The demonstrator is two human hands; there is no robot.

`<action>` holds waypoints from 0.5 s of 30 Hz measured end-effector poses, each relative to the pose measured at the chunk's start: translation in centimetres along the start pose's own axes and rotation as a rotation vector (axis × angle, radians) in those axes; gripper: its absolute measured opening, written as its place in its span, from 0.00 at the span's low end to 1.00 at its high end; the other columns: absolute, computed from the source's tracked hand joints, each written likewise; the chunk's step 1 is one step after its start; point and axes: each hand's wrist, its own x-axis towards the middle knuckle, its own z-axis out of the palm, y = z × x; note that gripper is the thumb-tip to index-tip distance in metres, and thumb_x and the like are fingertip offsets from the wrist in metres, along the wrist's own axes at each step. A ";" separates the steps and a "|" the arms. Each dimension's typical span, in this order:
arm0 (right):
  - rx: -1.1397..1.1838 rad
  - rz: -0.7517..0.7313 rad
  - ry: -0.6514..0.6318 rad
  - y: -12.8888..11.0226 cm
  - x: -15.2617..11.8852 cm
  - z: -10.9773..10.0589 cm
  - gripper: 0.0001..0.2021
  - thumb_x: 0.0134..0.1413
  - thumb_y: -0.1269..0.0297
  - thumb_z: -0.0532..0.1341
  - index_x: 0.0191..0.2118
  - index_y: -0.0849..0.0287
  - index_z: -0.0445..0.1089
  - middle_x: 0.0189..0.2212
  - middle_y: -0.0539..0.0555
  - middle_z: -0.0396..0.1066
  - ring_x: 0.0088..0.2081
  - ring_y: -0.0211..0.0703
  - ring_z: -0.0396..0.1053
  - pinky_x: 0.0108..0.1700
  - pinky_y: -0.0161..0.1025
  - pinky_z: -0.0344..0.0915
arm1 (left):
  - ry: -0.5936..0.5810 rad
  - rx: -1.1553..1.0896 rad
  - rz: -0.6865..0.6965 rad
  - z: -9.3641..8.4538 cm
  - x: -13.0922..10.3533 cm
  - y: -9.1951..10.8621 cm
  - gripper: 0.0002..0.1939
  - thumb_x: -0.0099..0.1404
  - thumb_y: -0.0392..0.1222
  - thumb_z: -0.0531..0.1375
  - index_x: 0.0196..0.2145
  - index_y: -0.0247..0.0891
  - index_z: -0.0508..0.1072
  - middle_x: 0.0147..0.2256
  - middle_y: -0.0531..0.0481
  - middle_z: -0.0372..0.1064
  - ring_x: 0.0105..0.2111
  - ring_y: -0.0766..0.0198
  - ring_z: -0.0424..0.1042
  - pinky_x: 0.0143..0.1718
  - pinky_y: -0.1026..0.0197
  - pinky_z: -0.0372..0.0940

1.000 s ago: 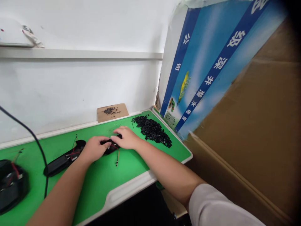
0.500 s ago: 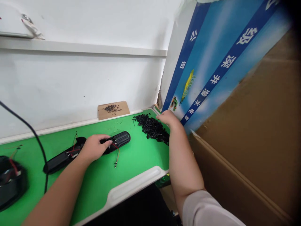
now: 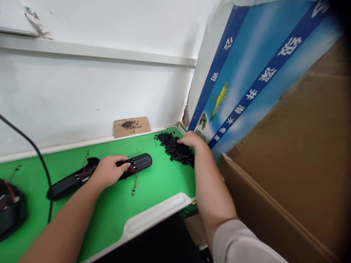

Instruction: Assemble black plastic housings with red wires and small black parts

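Note:
My left hand [image 3: 111, 171] is closed around the near end of a long black plastic housing [image 3: 142, 162] that lies on the green mat. The housing has a ribbed, rounded end, and thin red and black wires [image 3: 136, 182] trail from it. My right hand [image 3: 189, 139] rests over the back of a heap of small black parts [image 3: 175, 149], fingers drawn together with the tips low at the pieces. Whatever they pinch is hidden. A second black housing [image 3: 64, 185] with wires lies left of my left hand, partly behind the forearm.
A cardboard piece [image 3: 131, 128] with small dark bits leans at the wall. Another black wired housing [image 3: 11, 212] sits far left, near a hanging black cable [image 3: 38, 153]. A blue printed box [image 3: 246, 65] and brown cardboard [image 3: 287, 157] stand right. A white rim [image 3: 156, 212] edges the mat.
My right hand has moved left from the mat's far right corner onto the heap of black parts. My left hand keeps its hold on the housing.

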 end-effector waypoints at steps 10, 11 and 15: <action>-0.042 -0.025 -0.051 -0.5 0.2 0.2 0.10 0.43 0.62 0.68 0.31 0.63 0.74 0.29 0.58 0.74 0.32 0.45 0.72 0.35 0.38 0.67 | -0.006 -0.003 0.005 0.1 0.1 -0.2 0.19 0.54 0.54 0.59 0.37 0.43 0.81 0.36 0.50 0.79 0.35 0.54 0.74 0.38 0.58 0.65; -0.042 -0.033 -0.041 -0.5 0.2 0.2 0.09 0.43 0.63 0.68 0.29 0.63 0.74 0.28 0.57 0.74 0.31 0.44 0.72 0.34 0.37 0.66 | -0.009 -0.001 0.003 0.1 0.1 -0.2 0.19 0.54 0.54 0.59 0.37 0.43 0.81 0.35 0.50 0.79 0.35 0.54 0.74 0.38 0.58 0.65; 0.111 -0.043 0.027 -0.2 -0.1 -0.1 0.07 0.45 0.64 0.66 0.25 0.61 0.71 0.19 0.51 0.67 0.24 0.40 0.67 0.28 0.35 0.64 | -0.026 0.006 0.003 0.0 -0.1 0.0 0.20 0.55 0.55 0.58 0.37 0.42 0.81 0.34 0.50 0.78 0.33 0.55 0.73 0.36 0.58 0.64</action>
